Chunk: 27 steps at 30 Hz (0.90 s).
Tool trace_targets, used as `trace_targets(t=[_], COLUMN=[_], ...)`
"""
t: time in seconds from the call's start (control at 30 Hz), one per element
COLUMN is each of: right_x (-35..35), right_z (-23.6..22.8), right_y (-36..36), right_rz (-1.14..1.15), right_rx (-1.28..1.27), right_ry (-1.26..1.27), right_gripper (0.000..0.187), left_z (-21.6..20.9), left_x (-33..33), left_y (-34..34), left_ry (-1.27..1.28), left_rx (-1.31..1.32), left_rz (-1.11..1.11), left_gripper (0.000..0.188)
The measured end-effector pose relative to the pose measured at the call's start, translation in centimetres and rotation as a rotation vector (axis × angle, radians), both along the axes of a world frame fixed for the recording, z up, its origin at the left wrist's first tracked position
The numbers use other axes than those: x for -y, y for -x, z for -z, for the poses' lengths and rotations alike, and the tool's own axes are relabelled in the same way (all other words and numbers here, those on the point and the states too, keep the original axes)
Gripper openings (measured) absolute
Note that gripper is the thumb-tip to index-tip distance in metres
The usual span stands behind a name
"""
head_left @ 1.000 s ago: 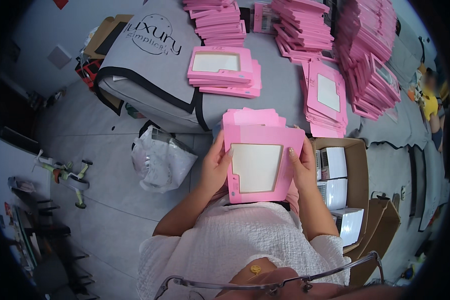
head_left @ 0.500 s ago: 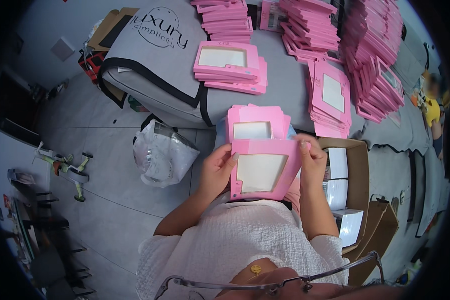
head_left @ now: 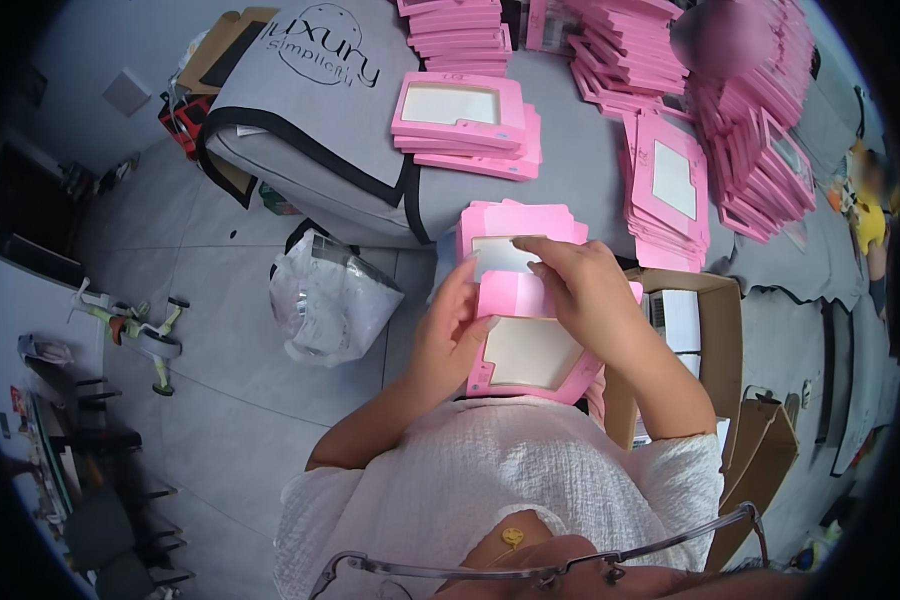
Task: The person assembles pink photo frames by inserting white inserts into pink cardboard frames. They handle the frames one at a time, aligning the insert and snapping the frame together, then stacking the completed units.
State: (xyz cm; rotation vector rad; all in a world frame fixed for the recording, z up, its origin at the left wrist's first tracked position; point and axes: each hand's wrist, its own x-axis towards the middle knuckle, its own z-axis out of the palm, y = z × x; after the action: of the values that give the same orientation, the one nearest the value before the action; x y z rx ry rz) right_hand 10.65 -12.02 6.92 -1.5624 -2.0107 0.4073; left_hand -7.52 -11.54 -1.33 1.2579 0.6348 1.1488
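A pink cardboard box with a pale window (head_left: 535,352) lies in front of my body, its narrow top flap raised. My left hand (head_left: 448,335) grips the box's left side, thumb on the front near the window corner. Across the upper right of the box reaches my right hand (head_left: 585,285); its index finger and thumb close in at the flap's top edge, the other fingers partly hidden. Just beyond the held box is a small pile of similar pink boxes (head_left: 525,217), partly covered by my hands.
Pink window boxes (head_left: 465,98) lie stacked on the grey sofa (head_left: 310,110), with taller stacks (head_left: 630,50) behind. A carton (head_left: 715,330) holding white boxes stands at my right. On the floor to the left are a white plastic bag (head_left: 330,300) and a child's bike (head_left: 135,330).
My right hand has left the box's right corner and moved left across its top flap. The flap now stands up. My left hand stays at the left edge.
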Motion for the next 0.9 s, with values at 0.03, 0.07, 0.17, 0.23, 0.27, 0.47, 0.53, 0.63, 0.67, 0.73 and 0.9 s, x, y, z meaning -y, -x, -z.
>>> trace_targets(t=[0.03,0.07,0.17,0.23,0.27,0.47,0.53,0.63,0.67,0.73,0.9], right_x=[0.0,-0.1,-0.6,-0.8,-0.9,-0.2,0.4,1.5,1.9,2.5,3.5], right_z=[-0.2,-0.1,0.6,1.2,1.3,1.4,1.5,1.1,0.9,1.5,0.7], right_y=[0.2,0.3,0.3,0.3,0.0,-3.4,-4.3,-4.8,-4.7,-4.9,-4.6], right_rz=[0.0,-0.027,-0.067,-0.055,-0.076,-0.182,-0.22,-0.233,-0.241,-0.229,-0.132], right_rx=[0.0,-0.057,-0.196,-0.238,-0.211,-0.106,-0.054,0.004,0.057,0.072,-0.114], right_ry=[0.081,0.12,0.182,0.138,0.095,0.014,-0.021,0.09,0.074,0.036,0.472], right_gripper=[0.032,0.034,0.036,0.03,0.026,0.029,0.036,0.047,0.049,0.042,0.025], left_z=[0.2,-0.3,-2.9,-3.4,-3.4,-3.0,-2.7,-2.3,-2.3,-2.4,-2.5], left_x=[0.2,0.1,-0.3,-0.3,-0.6,-1.4,-1.5,-1.6,-1.6,-1.5,-1.7], left_y=[0.2,0.6,1.1,0.7,0.7,1.3,1.4,1.7,1.7,1.7,2.1], left_ry=[-0.05,-0.224,-0.538,-0.483,-0.504,-0.463,-0.438,-0.404,-0.4,-0.392,-0.321], left_rx=[-0.033,-0.206,-0.585,-0.64,-0.653,-0.662,-0.669,-0.709,-0.7,-0.682,-0.688], left_rz=[-0.02,-0.03,-0.044,-0.055,-0.052,-0.048,-0.014,0.039,0.043,0.048,0.171], left_gripper=[0.037,0.039,0.042,0.039,0.039,0.038,0.036,0.032,0.03,0.026,0.018])
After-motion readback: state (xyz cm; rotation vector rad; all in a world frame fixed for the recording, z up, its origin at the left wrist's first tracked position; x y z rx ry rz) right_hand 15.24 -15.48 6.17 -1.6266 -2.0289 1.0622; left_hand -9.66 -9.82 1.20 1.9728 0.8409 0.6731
